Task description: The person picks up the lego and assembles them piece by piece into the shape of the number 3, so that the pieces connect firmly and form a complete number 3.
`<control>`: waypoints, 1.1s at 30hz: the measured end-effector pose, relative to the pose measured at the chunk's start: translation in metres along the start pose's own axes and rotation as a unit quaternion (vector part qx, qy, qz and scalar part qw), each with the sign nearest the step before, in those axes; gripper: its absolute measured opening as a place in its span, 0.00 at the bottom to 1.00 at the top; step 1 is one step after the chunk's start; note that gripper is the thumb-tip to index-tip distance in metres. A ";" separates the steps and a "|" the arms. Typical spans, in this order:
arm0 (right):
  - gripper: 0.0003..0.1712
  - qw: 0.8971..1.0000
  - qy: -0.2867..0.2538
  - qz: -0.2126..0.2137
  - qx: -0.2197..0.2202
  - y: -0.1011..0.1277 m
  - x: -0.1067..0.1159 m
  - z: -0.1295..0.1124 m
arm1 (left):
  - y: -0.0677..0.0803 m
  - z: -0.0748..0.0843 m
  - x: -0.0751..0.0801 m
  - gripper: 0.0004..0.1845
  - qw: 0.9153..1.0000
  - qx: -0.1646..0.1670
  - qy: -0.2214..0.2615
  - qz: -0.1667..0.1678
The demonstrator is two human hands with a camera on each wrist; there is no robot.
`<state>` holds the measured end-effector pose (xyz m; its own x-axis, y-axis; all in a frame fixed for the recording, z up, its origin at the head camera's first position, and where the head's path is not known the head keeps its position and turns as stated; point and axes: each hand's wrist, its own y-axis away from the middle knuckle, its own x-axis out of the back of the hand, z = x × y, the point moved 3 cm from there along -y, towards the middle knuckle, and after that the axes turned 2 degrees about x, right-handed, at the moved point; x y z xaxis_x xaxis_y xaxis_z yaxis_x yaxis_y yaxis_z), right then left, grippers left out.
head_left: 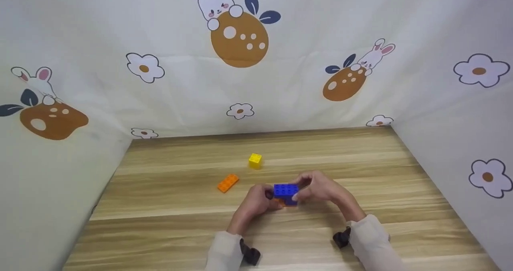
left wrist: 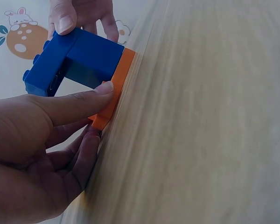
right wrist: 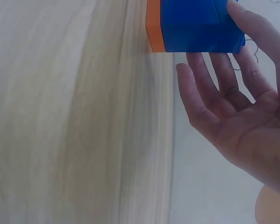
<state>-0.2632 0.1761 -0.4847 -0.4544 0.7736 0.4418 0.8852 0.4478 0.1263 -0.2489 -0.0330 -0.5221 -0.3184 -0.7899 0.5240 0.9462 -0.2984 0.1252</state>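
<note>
Just nearer me than the yellow brick (head_left: 255,160), my left hand (head_left: 256,201) pinches the orange plate (left wrist: 113,91) and my right hand (head_left: 318,187) grips the blue brick (head_left: 285,191); uneven pressure could pop them apart.

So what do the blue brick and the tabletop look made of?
Blue brick: looks like moulded plastic, smooth with a slight sheen, studs on top, sitting on an orange plate. Tabletop: wood or wood-look laminate, matte, with streaked grain; which one, I cannot tell.
</note>
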 end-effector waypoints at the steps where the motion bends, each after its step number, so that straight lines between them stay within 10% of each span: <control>1: 0.26 1.000 0.001 0.003 -0.004 0.000 0.000 0.000 | 0.000 0.000 0.001 0.14 1.000 -0.002 -0.001 0.002; 16: 0.26 0.999 -0.029 0.024 -0.019 0.001 -0.003 0.002 | 0.000 0.001 0.003 0.15 1.000 -0.007 0.016 0.004; 26: 0.26 0.998 -0.031 0.030 -0.037 0.002 -0.005 0.006 | 0.002 0.003 0.019 0.28 0.994 -0.017 -0.021 -0.104; 33: 0.26 0.999 -0.004 0.026 -0.036 0.003 -0.005 0.005 | 0.002 -0.007 0.039 0.27 0.997 -0.010 -0.021 -0.073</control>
<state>-0.2586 0.1759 -0.4912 -0.4080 0.7988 0.4421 0.9124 0.3735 0.1673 -0.2598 -0.0687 -0.5074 -0.4491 -0.7150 0.5359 0.8888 -0.4189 0.1859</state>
